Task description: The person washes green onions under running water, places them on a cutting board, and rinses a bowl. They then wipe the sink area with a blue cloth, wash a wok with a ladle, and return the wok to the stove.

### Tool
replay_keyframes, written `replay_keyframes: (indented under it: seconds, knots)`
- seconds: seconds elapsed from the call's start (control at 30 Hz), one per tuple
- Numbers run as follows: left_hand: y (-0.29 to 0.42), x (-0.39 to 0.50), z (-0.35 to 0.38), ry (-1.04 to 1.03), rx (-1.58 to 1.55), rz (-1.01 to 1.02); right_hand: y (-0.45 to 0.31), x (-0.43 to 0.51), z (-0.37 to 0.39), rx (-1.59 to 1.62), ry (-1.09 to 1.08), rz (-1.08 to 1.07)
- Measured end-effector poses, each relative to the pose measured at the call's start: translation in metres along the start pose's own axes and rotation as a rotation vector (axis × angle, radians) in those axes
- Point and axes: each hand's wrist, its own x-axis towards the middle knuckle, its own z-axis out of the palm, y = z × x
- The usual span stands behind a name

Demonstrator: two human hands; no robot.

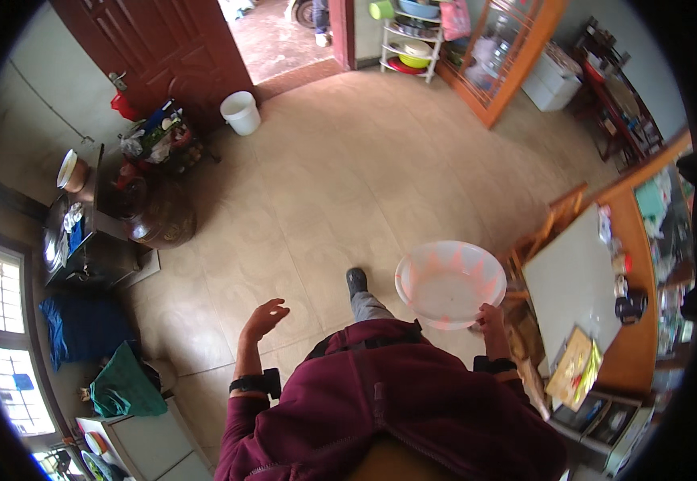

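In the head view, my right hand (491,317) grips the near right rim of a white plastic basin (450,282) with a reddish pattern. The basin hangs over the tiled floor, tilted so that its inside faces up towards me. Nothing is seen inside it apart from the pattern. On the left, my left hand (267,318) hangs over the floor with its fingers apart and slightly curled, holding nothing. One dark shoe (357,281) shows between the hands.
A counter (571,282) with a cutting board (572,367) bearing vegetables stands on the right. A white bucket (241,113) stands near the open door (162,48). Further left are a large brown jar (165,216) and a stove. A rack (411,45) and glazed orange door (499,60) stand ahead.
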Motion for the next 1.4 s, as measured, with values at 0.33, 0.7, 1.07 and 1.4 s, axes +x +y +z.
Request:
replay_keyframes:
  seconds: [0.33, 0.7, 1.07, 1.4]
  knots:
    - [0.016, 0.075, -0.114, 0.359, 0.124, -0.232, -0.114, 0.189, 0.242, -0.156, 0.045, 0.025]
    - [0.074, 0.242, -0.208, 0.254, 0.068, -0.327, -0.240, 0.295, 0.437, -0.012, -0.205, -0.028]
    - [0.207, 0.539, -0.364, 0.350, 0.181, 0.065, -0.332, 0.361, 0.515, -0.212, -0.062, -0.150]
    - [0.267, 0.672, -0.445, 0.318, 0.158, 0.068, -0.380, 0.483, 0.560, -1.415, -0.068, -0.697]
